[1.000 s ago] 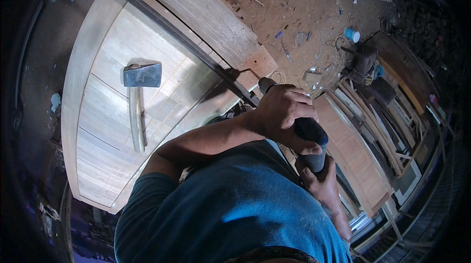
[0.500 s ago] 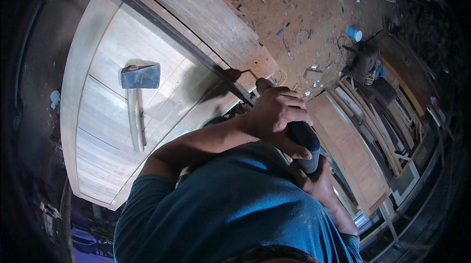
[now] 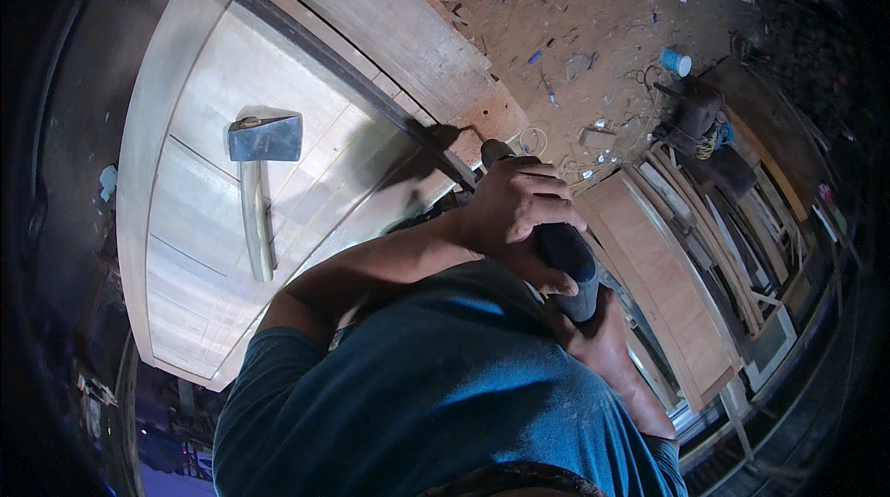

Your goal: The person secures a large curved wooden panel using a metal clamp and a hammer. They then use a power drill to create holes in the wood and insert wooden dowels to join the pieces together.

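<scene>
A dark power drill (image 3: 567,261) lies between both my hands, its chuck (image 3: 496,152) pointing at the wood beyond. My left hand (image 3: 524,210) is wrapped over the top of the drill body. Behind it, my right hand (image 3: 598,323) closes around the rear of the drill; its fingers are partly hidden. A thin bit reaches from the chuck toward the edge of a pale wooden panel (image 3: 287,61), beside a dark metal bar (image 3: 324,61) running across it. To the left, a hatchet (image 3: 267,139) with a dark steel head and wooden handle rests on the panel.
A wide board (image 3: 371,6) with a hole near its end lies past the bar. Wood scraps and litter cover the brown floor (image 3: 575,24), with a blue can (image 3: 676,62) farther back. A plywood sheet (image 3: 658,293) and stacked timber (image 3: 718,219) stand at right.
The whole view has shifted slightly. Both hands stay wrapped around the drill, which sits a little farther left and forward in the picture. The hatchet stays on the panel.
</scene>
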A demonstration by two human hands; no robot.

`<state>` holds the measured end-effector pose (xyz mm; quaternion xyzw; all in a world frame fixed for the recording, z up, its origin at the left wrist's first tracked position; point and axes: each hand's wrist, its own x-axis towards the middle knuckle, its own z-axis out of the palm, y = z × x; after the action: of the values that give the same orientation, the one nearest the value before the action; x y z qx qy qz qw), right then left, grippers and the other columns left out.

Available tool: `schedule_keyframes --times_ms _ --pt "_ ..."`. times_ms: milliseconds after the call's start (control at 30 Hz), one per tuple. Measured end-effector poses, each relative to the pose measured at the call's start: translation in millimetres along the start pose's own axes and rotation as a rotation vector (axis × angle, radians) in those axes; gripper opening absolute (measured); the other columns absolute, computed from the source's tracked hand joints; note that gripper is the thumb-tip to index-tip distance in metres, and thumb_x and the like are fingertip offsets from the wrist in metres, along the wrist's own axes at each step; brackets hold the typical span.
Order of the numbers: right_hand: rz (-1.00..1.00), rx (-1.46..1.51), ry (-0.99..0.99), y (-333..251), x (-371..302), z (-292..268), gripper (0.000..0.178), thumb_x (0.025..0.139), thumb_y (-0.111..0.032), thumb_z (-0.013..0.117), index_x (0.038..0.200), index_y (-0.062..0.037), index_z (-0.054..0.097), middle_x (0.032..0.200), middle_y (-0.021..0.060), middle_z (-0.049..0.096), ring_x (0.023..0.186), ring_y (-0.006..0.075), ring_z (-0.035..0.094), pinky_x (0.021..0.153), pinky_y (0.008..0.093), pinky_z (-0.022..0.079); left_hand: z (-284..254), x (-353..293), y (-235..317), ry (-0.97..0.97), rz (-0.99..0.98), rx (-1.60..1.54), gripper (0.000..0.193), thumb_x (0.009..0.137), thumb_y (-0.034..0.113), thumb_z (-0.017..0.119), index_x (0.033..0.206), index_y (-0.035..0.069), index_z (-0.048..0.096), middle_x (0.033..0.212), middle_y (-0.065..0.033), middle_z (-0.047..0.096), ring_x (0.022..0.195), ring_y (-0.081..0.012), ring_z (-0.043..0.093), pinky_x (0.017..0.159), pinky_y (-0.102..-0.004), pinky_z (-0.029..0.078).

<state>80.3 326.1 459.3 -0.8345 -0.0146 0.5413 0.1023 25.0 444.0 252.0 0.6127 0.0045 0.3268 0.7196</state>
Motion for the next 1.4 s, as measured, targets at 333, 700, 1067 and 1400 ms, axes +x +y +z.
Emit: schedule_keyframes --times_ms 333,700,1067,1400 --pt "-0.011 -0.155 0.134 31.4 12.3 8.1 0.034 0.085 -0.020 0.076 0.105 0.0057 0.067 0.091 0.0199 0.073 0.082 0.0258 0.070 0.080 0.0396 0.055 -0.8 -5.4 -12.3 -0.056 -0.001 0.047 0.064 0.065 0.071 0.085 0.084 0.010 0.075 0.076 -0.0057 0.070 0.070 -0.0251 0.070 0.064 -0.0378 0.055" --pt "-0.300 -0.167 0.105 40.3 42.1 5.4 0.040 0.080 -0.019 0.076 0.110 0.0058 0.067 0.088 0.0283 0.071 0.084 0.0445 0.071 0.081 0.0468 0.056 -2.0 -8.2 -23.1 0.004 -0.021 -0.014 0.071 0.077 0.076 0.072 0.085 0.006 0.076 0.074 -0.0093 0.069 0.071 -0.0287 0.070 0.067 -0.0390 0.054" --pt "-0.266 0.264 0.169 176.7 -84.0 -19.1 0.036 0.079 -0.021 0.079 0.106 0.0011 0.068 0.088 0.0154 0.072 0.081 0.0229 0.070 0.076 0.0397 0.056 131.6 44.0 105.5 -0.501 0.340 0.178 0.073 0.068 0.078 0.078 0.083 0.007 0.074 0.080 -0.0077 0.071 0.072 -0.0268 0.069 0.067 -0.0383 0.053" --pt "-0.475 0.719 0.472 415.7 -61.3 32.5 0.040 0.078 -0.012 0.078 0.115 -0.0005 0.067 0.100 0.0120 0.073 0.092 0.0203 0.068 0.087 0.0368 0.054 306.6 -69.4 64.5 -0.273 0.179 0.315 0.032 0.094 0.037 0.076 0.099 0.006 0.073 0.095 -0.0106 0.071 0.092 -0.0256 0.068 0.082 -0.0389 0.053"
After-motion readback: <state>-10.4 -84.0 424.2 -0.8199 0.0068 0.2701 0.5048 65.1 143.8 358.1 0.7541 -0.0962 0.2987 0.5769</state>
